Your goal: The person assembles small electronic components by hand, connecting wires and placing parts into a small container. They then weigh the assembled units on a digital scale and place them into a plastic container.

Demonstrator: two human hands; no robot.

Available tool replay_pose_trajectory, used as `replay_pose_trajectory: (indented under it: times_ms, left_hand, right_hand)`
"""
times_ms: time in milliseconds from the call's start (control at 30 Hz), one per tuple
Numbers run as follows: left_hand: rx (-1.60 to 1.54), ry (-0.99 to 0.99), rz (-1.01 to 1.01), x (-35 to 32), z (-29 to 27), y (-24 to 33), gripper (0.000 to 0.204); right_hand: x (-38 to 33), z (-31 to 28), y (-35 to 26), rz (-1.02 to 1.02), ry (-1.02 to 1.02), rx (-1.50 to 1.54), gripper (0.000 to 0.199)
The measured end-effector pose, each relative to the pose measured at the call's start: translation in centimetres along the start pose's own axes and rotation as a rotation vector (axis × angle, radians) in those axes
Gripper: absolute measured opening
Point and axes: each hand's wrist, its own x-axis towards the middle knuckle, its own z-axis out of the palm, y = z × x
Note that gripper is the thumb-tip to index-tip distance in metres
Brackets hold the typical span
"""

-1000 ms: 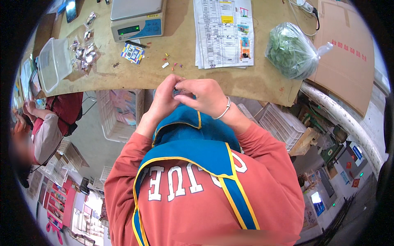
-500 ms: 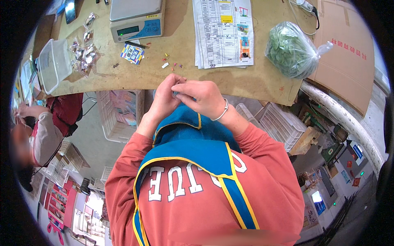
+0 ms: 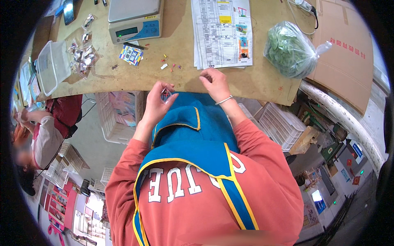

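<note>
At the table's near edge, my left hand (image 3: 156,100) is closed around a small, shiny see-through packet (image 3: 166,94) with a bit of red in it; the fingers hide part of it. My right hand (image 3: 216,85) is apart from it, just below the paper sheets, with fingers curled toward the thumb. Whatever lies between those fingertips is too small to make out. Beyond the hands, a small white piece (image 3: 164,66) rests on the table beside several tiny yellow, red and pink bits.
A scale (image 3: 135,29), printed sheets (image 3: 221,41), a bag of green leaves (image 3: 289,51), a clear tub (image 3: 53,69) and several small packets (image 3: 84,57) occupy the table (image 3: 123,78). White crates (image 3: 283,125) stand below. Another person (image 3: 43,127) works at the left.
My hands were together before; now they have separated. The right one moved right and up, the left slightly down and left, bringing the see-through packet into sight.
</note>
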Motion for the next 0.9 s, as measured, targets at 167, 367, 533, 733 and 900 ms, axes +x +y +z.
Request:
replay_pose_trajectory:
  times_ms: [167,367,533,733,900]
  left_hand:
    - [0.004,-0.025,-0.032,-1.1,0.0,-1.0,0.025]
    - [0.013,-0.018,-0.012,-1.4,0.4,-1.1,0.027]
    - [0.036,-0.019,-0.025,-1.4,0.2,-1.0,0.027]
    - [0.022,-0.041,-0.067,-1.7,-0.1,-1.1,0.024]
    - [0.038,-0.024,-0.032,-2.2,-0.1,-1.8,0.025]
  right_hand:
    - [-0.1,1.7,2.4,-0.038,0.031,-0.123,0.009]
    - [0.4,2.6,2.4,-0.057,0.051,-0.136,0.007]
    - [0.8,2.8,2.5,-0.073,0.079,-0.13,0.007]
    - [1.3,3.0,2.8,-0.099,0.129,-0.153,0.008]
    - [2.3,4.4,2.8,-0.138,0.142,-0.155,0.01]
